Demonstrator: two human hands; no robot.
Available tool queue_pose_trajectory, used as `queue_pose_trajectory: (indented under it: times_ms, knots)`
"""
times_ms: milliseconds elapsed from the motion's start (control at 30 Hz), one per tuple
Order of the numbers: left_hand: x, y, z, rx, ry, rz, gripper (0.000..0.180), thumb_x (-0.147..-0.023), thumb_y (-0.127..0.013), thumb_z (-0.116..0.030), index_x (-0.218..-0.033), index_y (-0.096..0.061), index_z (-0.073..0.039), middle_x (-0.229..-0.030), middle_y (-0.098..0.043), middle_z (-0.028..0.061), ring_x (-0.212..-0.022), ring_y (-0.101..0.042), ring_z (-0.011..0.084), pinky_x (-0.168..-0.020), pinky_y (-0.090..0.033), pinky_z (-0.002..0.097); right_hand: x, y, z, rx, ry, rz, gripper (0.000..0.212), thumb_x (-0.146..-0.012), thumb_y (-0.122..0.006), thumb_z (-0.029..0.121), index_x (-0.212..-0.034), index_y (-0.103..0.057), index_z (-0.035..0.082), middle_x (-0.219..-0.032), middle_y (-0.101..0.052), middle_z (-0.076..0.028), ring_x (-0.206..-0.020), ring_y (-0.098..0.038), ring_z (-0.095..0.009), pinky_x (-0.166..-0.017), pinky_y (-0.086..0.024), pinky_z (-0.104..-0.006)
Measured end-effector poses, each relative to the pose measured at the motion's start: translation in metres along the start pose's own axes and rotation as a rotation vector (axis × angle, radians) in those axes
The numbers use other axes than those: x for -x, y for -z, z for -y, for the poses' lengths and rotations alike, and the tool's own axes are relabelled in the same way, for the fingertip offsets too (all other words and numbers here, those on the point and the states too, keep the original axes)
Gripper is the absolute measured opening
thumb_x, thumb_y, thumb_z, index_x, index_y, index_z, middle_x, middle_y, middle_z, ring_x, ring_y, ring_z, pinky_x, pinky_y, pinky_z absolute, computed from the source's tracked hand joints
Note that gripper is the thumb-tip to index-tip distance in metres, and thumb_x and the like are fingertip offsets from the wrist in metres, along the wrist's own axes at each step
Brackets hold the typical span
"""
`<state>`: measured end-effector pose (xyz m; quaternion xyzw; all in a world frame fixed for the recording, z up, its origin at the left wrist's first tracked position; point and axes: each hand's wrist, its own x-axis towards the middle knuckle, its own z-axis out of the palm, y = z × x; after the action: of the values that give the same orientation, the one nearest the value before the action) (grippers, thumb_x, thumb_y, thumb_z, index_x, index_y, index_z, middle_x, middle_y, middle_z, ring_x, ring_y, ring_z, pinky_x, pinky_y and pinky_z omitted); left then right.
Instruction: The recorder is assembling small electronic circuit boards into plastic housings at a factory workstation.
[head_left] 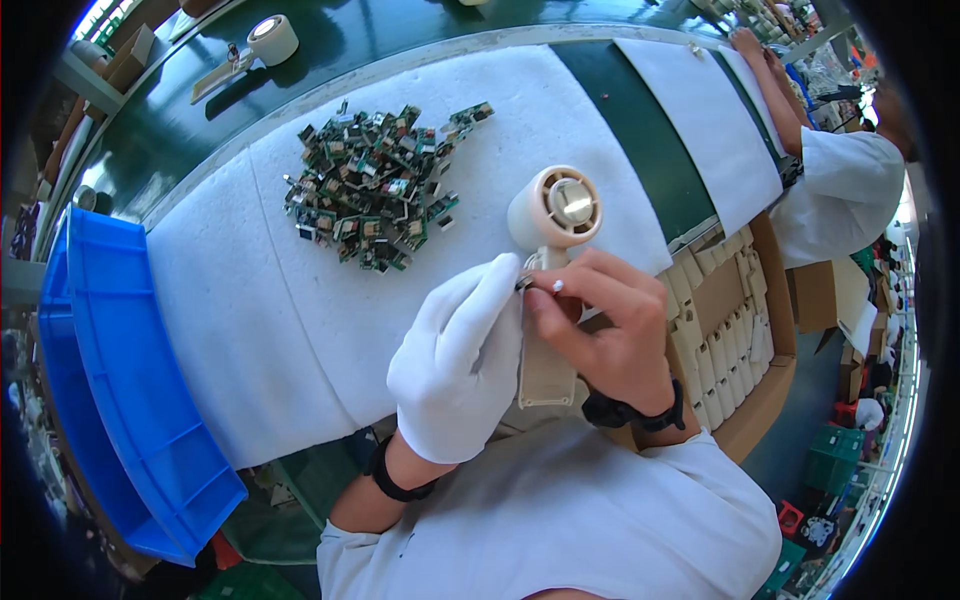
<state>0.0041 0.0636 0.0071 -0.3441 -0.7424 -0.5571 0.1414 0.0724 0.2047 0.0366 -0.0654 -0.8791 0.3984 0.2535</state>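
A cream handheld fan (545,370) lies on the white foam mat with its round head (556,208) pointing away from me and its handle open toward me. My left hand (455,360), in a white glove, has its fingers pinched together over the upper handle, at a small dark circuit board (523,283). My bare right hand (625,325) is closed from the other side, thumb and forefinger meeting by the same board. A small white bit shows on its forefinger. What lies between the right fingertips is hidden. Beyond my left hand is a pile of small green circuit boards (370,185).
Blue plastic bins (150,390) stand at the left. On the right, a cardboard box (775,345) holds several cream fan housings. Another fan (272,40) lies on the green conveyor (380,30) at the back. A co-worker (840,180) works at the far right.
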Motion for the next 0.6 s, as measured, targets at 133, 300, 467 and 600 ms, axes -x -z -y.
queue_pose_trajectory:
  times_ms: [133,300,467,600]
  knots:
    - [-0.008,0.004,-0.001,0.151,0.145,0.070,0.033,-0.083,-0.073,0.006,-0.115,-0.073,-0.005,-0.102,-0.073,0.0114,-0.082,-0.071,0.0239,-0.073,-0.056,0.0303,-0.003,0.005,0.002,-0.123,-0.076,-0.057,0.016,-0.082,-0.078,0.003,-0.098,-0.077,0.002,-0.078,-0.069,-0.004,-0.064,-0.060,-0.008,-0.057,-0.048,-0.0228]
    - [-0.006,0.006,-0.002,0.266,0.263,0.094,0.032,-0.084,-0.073,0.006,-0.114,-0.073,-0.004,-0.099,-0.073,0.0120,-0.083,-0.072,0.0223,-0.073,-0.056,0.0302,0.007,0.004,-0.006,-0.215,-0.072,-0.104,0.015,-0.083,-0.079,0.004,-0.098,-0.078,0.003,-0.083,-0.071,-0.003,-0.068,-0.060,-0.007,-0.060,-0.048,-0.0230]
    - [-0.006,0.005,0.000,0.292,0.272,0.097,0.031,-0.084,-0.072,0.006,-0.114,-0.073,-0.003,-0.100,-0.073,0.0128,-0.084,-0.071,0.0218,-0.075,-0.055,0.0304,0.004,0.009,0.000,-0.227,-0.120,-0.015,0.014,-0.082,-0.076,-0.002,-0.095,-0.076,0.000,-0.087,-0.072,-0.006,-0.071,-0.059,-0.009,-0.064,-0.045,-0.0225]
    - [-0.007,0.008,0.002,0.332,0.304,0.124,0.030,-0.085,-0.072,0.007,-0.114,-0.073,-0.003,-0.101,-0.073,0.0134,-0.086,-0.072,0.0232,-0.076,-0.055,0.0312,0.001,0.018,0.001,-0.308,-0.190,0.088,0.012,-0.080,-0.077,-0.001,-0.092,-0.076,0.001,-0.082,-0.068,-0.004,-0.068,-0.058,-0.008,-0.062,-0.045,-0.0221]
